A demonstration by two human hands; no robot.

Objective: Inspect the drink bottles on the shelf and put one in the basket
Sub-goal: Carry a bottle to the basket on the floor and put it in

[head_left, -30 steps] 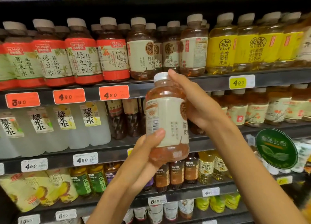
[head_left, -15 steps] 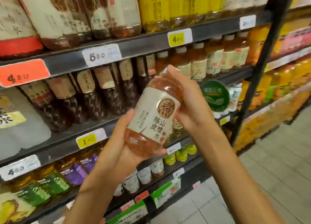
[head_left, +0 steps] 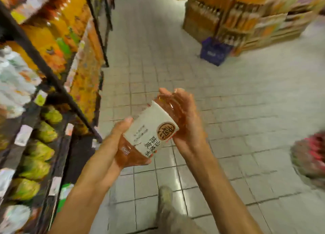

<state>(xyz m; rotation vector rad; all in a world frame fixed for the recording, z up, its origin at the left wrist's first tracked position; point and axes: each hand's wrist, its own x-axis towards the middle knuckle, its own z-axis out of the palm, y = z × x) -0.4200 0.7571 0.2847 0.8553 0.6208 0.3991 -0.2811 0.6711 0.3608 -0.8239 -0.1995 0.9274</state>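
between both hands, the bottle (head_left: 149, 130) tilts, top pointing up-right.

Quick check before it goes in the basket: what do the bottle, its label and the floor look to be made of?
Bottle: likely clear plastic, glossy; the amber drink shows through it.
Label: matte off-white wrap, paper or film; printed characters and a brown round logo.
Floor: glazed tiles, probably ceramic; grid of grout lines and shiny reflections.

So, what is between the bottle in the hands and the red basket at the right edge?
Only bare tiled floor in the head view: nothing stands between the bottle and the blurred red basket.
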